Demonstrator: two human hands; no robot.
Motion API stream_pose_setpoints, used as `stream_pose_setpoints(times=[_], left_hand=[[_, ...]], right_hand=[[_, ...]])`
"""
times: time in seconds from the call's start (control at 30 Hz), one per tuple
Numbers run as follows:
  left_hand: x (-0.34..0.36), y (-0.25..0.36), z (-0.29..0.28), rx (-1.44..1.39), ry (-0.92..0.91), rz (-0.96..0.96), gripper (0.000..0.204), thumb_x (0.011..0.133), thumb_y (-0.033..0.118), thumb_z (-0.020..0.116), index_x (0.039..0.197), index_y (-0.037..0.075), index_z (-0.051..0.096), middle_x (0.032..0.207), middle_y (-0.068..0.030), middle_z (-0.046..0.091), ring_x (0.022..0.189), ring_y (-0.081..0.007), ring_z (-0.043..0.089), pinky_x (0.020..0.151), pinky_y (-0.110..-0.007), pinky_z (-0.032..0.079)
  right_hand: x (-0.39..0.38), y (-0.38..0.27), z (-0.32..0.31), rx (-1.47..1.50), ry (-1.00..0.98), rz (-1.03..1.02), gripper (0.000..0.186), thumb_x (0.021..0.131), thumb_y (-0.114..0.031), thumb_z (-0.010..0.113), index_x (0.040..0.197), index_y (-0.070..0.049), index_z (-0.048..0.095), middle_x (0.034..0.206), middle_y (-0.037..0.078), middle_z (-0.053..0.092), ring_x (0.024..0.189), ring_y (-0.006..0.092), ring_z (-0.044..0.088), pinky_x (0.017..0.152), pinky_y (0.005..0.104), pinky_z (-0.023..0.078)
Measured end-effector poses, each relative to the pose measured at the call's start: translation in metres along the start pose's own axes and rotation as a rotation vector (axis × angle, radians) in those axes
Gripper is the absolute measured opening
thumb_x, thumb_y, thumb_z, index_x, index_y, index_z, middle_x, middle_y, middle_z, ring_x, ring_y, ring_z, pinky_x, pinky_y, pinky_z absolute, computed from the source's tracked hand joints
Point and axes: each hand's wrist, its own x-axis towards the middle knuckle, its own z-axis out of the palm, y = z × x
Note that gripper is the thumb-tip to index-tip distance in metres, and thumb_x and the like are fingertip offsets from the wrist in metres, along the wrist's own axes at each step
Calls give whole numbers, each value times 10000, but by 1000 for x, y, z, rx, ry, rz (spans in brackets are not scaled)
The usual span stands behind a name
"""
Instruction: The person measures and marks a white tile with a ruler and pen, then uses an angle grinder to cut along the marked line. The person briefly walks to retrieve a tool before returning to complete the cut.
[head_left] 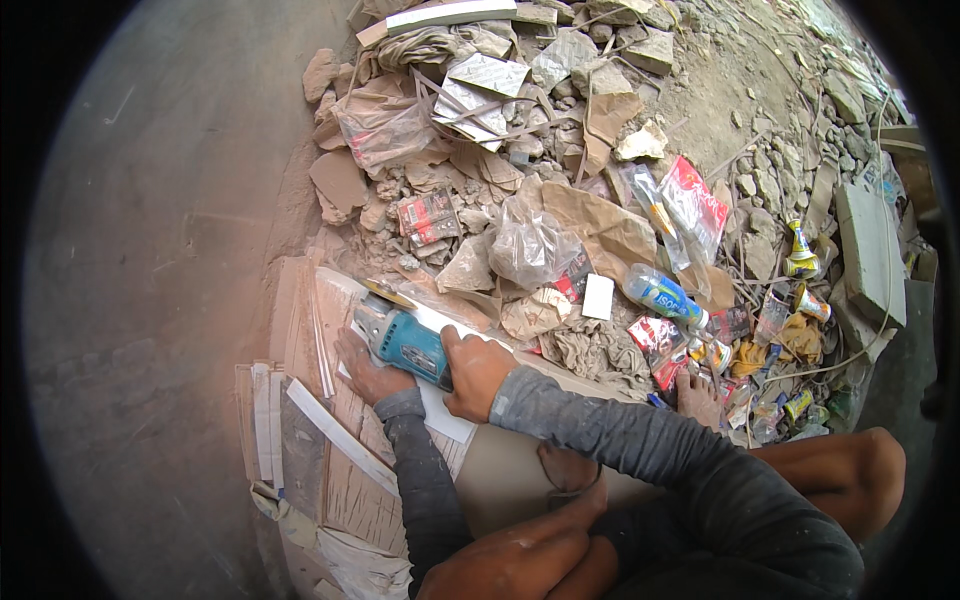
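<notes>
A teal angle grinder (412, 345) lies in my right hand (478, 372), whose fingers wrap round the rear of its body. Its thin disc (388, 293) points away from me, over a white tile-like slab (447, 412). Close against the near left side of the grinder's head is my left hand (372, 378), low over the slab. Its fingertips are partly hidden, so whether it grips the tool or presses on the slab I cannot tell. Cracked, layered boards (365, 508) lie under and beside the slab.
White strips (340, 435) lie left of my left forearm. Beyond the slab spreads rubble with crumpled plastic bags (533, 245), brown paper (600, 222) and a blue-labelled plastic bottle (665, 295). A grey block (868, 252) stands at right. Reddish dust hazes the floor (150, 330) at left.
</notes>
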Motion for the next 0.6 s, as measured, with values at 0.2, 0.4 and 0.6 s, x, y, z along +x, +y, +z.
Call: stream_pose_setpoints(times=[0.2, 0.4, 0.6], left_hand=[[-1, 2, -2, 15, -6, 9, 786, 903, 259, 674, 1605, 93, 361, 1674, -59, 350, 1572, -271, 254, 1263, -596, 104], [0, 3, -4, 21, -24, 0, 812, 901, 261, 676, 1618, 96, 332, 1679, -59, 338, 1575, -263, 246, 1266, -584, 107], [0, 2, -2, 66, -16, 14, 713, 960, 240, 610, 1606, 85, 350, 1673, -62, 349, 1574, -262, 248, 1263, -585, 118]], right_hand=[[1, -1, -1, -6, -15, 10, 558, 749, -114, 740, 1183, 109, 468, 990, 352, 679, 943, 501, 701, 854, 526, 577], [-3, 0, -1, -1, -11, 17, 556, 756, -124, 748, 1183, 100, 471, 993, 349, 681, 945, 504, 699, 861, 527, 575], [-6, 2, -3, -3, -36, 21, 576, 757, -134, 764, 1192, 94, 464, 1019, 350, 674, 954, 507, 695, 860, 529, 573]])
